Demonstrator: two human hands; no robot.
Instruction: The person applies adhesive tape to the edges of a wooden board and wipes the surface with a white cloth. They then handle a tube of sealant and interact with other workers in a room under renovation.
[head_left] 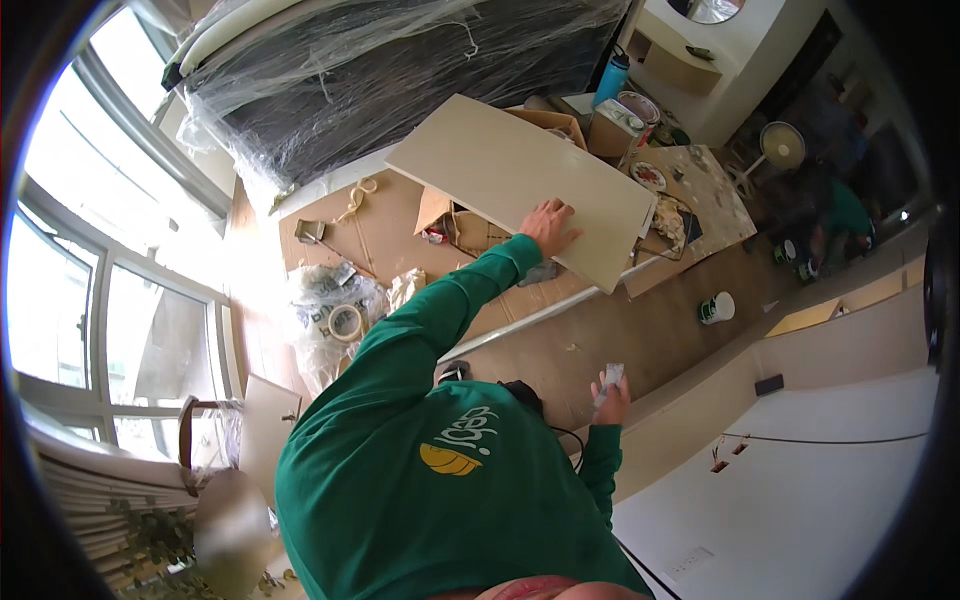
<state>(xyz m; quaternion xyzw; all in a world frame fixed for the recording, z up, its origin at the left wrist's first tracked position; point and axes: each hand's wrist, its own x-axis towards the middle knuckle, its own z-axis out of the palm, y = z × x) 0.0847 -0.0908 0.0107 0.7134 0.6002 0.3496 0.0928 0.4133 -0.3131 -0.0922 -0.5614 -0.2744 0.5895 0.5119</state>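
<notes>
A flat, cream-coloured rectangular board (pixel 495 165) lies slantwise across the cluttered work surface in front of me. My left hand (pixel 549 228) rests palm down near the board's close edge, its fingers spread on the surface. Nothing shows in that hand. Lower and to the right, apart from the board, my right hand (pixel 612 402) is closed around a small pale grey piece (pixel 613 375) that sticks up past the fingers. Its exact kind is too small to make out. Under the board's left part, an open cardboard box (pixel 434 208) is partly hidden.
Flat cardboard (pixel 330 205) covers the surface, with a tape roll (pixel 346 322) on plastic bags at left. A blue bottle (pixel 611 78) stands behind. A white bucket (pixel 716 308) is on the floor; a person in green (pixel 846 212) bends at far right, near a fan (pixel 782 146).
</notes>
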